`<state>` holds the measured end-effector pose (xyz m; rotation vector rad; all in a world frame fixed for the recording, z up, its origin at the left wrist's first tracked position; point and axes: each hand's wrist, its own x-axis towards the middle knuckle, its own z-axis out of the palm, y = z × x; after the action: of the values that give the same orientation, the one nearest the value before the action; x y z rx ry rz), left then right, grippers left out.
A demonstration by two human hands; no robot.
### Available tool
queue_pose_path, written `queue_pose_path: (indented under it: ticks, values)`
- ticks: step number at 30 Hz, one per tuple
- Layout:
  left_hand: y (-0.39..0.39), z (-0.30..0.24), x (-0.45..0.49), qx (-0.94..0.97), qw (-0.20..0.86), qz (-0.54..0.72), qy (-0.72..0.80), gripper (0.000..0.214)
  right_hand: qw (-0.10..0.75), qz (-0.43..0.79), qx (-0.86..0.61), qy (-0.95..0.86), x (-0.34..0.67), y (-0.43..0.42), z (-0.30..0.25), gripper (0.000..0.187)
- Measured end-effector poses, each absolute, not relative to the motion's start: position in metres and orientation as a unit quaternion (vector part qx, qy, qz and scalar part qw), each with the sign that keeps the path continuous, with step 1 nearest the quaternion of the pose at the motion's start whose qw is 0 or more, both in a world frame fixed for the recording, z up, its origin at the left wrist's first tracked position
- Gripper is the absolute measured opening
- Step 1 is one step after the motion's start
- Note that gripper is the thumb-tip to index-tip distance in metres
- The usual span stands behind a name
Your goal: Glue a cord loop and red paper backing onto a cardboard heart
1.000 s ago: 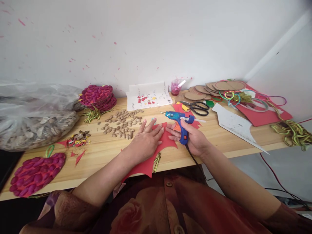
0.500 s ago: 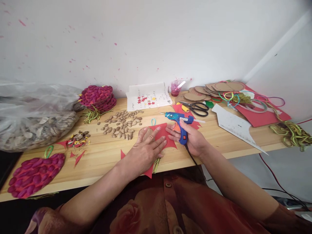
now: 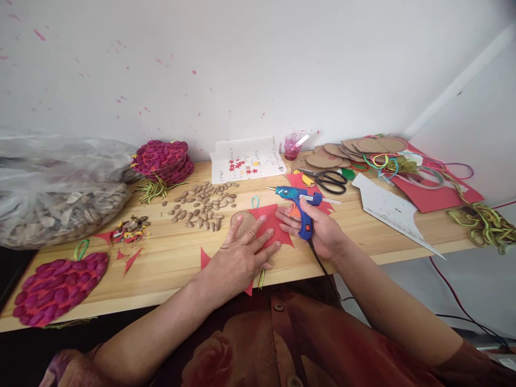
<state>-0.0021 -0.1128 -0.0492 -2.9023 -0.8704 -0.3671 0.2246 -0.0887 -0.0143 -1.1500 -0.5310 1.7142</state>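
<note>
My left hand (image 3: 242, 250) lies flat with its fingers spread over a sheet of red paper (image 3: 271, 214) and a brown cardboard piece (image 3: 244, 221). Much of the cardboard is hidden under that hand. A light blue loop (image 3: 255, 202) sticks out at its top, and green strings (image 3: 262, 279) show below the palm. In my right hand (image 3: 320, 228) is a blue glue gun (image 3: 305, 220), its nozzle pointing left above the table. The fingers of this hand reach past the handle, near the orange trigger, over the red paper.
Loose seeds (image 3: 205, 204) lie behind my left hand. Black-handled scissors (image 3: 331, 181) rest near cardboard discs (image 3: 328, 156). A paper with small stars (image 3: 245, 164) and a cup of pink liquid (image 3: 292, 148) stand by the wall. A purple seed-covered piece (image 3: 60, 287) sits at left, below a plastic bag (image 3: 60, 199).
The fingers of my left hand have spread a little wider on the red paper. My right hand still holds the glue gun in nearly the same spot. The view has shifted slightly.
</note>
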Motion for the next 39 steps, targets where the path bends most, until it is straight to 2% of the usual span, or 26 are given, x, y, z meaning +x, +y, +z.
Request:
queue_pose_path:
  ticks: [8,11,19,23,26,32,36,39]
  values:
    - [-0.105,-0.033,0.004,-0.94,-0.072,-0.149,-0.297,0.039,0.496,0.685,-0.499,-0.186,0.239,-0.104,-0.002,0.037]
    - [-0.096,-0.032,0.011,-0.923,-0.05,-0.159,-0.347,0.038,0.489,0.688,-0.507,-0.173,0.242,-0.112,0.0,0.037]
    - [-0.08,-0.026,0.017,-0.914,-0.024,-0.066,-0.401,0.054,0.491,0.681,-0.512,-0.181,0.242,-0.113,0.001,0.029]
    - [-0.077,-0.023,0.017,-0.913,-0.023,-0.057,-0.403,0.059,0.491,0.687,-0.501,-0.189,0.238,-0.107,0.002,0.037]
    - [-0.074,-0.023,0.018,-0.911,-0.009,-0.102,-0.4,0.066,0.5,0.691,-0.484,-0.195,0.235,-0.102,0.001,0.041]
    - [-0.064,-0.036,0.023,-0.91,-0.082,-0.192,-0.358,0.042,0.497,0.716,-0.44,-0.218,0.235,-0.095,-0.002,0.046]
    - [-0.061,-0.043,0.023,-0.913,-0.058,-0.205,-0.349,0.046,0.485,0.731,-0.43,-0.213,0.231,-0.097,-0.001,0.044]
    - [-0.061,-0.044,0.021,-0.917,-0.03,-0.211,-0.337,0.039,0.478,0.729,-0.446,-0.201,0.231,-0.099,0.002,0.042]
